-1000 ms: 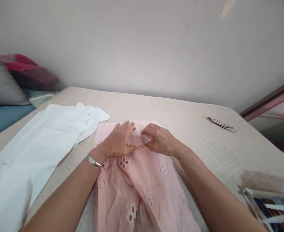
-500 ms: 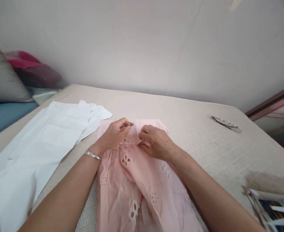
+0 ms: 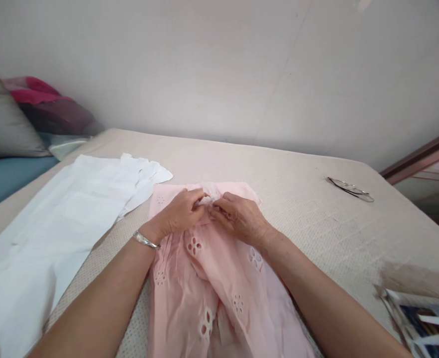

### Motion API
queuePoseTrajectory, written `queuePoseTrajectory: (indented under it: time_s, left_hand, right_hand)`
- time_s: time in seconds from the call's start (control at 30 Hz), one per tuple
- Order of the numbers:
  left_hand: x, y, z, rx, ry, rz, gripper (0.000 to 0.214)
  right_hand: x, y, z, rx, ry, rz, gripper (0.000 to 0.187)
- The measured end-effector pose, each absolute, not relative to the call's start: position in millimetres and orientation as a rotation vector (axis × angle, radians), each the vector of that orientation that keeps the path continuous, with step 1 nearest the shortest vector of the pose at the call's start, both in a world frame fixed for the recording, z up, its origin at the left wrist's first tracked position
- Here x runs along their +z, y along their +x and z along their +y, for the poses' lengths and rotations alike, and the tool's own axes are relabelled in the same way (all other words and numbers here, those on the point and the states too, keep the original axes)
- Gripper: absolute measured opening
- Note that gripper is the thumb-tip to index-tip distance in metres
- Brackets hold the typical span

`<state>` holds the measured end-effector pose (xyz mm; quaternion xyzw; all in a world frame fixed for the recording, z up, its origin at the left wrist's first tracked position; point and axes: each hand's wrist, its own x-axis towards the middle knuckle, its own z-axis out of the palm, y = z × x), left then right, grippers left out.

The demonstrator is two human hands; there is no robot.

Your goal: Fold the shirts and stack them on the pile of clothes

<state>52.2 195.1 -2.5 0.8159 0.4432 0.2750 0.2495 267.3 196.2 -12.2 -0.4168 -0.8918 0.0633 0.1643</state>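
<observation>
A pink garment (image 3: 219, 278) with cut-out flower embroidery lies lengthwise in front of me, wrinkled along its lower part. Near its far end, my left hand (image 3: 185, 209) pinches the fabric, fingers closed. My right hand (image 3: 238, 214) grips the same cloth just to the right, fingers curled. Between the two sets of fingertips the pink cloth is bunched up, with a whitish part showing; what exactly they pinch is partly hidden. A silver bangle (image 3: 145, 240) circles my left wrist.
White folded clothing (image 3: 66, 209) lies to the left on the cream bed cover (image 3: 297, 174). Eyeglasses (image 3: 348, 190) rest on the right. A stack of printed items (image 3: 424, 323) is at lower right. A grey pillow (image 3: 6, 114) stands at far left, and a wall (image 3: 223, 74) rises behind.
My hands have come closer together, the left moving slightly right. The cloth between them is now more bunched, with its whitish part showing more. Everything else stays put.
</observation>
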Motion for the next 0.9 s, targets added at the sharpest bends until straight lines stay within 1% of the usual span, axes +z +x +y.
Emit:
queuePoseTrajectory:
  time_s: [0.1,0.17,0.27,0.37,0.5,0.6,0.67,0.77,0.83,0.9]
  left_hand:
    - [2.3,49.0,194.8,0.837,2.012,1.294,0.019]
    - [3.3,47.0,195.1,0.893,1.893,1.313,0.023]
    - [1.8,44.1,196.6,0.933,1.801,1.301,0.025]
    - [0.7,41.8,198.3,0.988,1.807,1.302,0.026]
    - [3.8,41.4,197.9,1.017,1.794,1.284,0.026]
    - [6.4,44.7,195.5,1.017,1.812,1.285,0.026]
    - [6.4,48.5,193.5,0.963,1.889,1.258,0.022]
    - [3.6,54.7,190.6,0.723,2.155,1.173,0.020]
    - [0.7,57.8,189.5,0.575,2.301,1.156,0.024]
    - [-2.2,59.5,189.6,0.523,2.338,1.180,0.027]
  right_hand:
    - [-13.5,264.6,193.7,0.118,-1.248,-2.577,0.012]
    - [-14.3,263.1,193.1,0.078,-1.270,-2.606,0.009]
    - [-12.8,261.8,193.0,0.041,-1.288,-2.625,0.019]
    - [-10.2,259.3,191.5,-0.015,-1.314,-2.583,0.025]
    - [-13.0,251.3,185.5,-0.044,-1.190,-2.613,0.024]
    - [-15.0,246.3,181.5,0.057,-1.133,-2.674,0.024]
    - [-10.9,248.4,182.2,0.179,-1.124,-2.651,0.022]
    - [4.3,266.6,192.5,0.334,-1.197,-2.464,0.020]
    - [16.2,287.7,204.9,0.335,-1.383,-2.199,0.022]
    - [24.2,309.8,218.0,0.336,-1.600,-1.954,0.021]
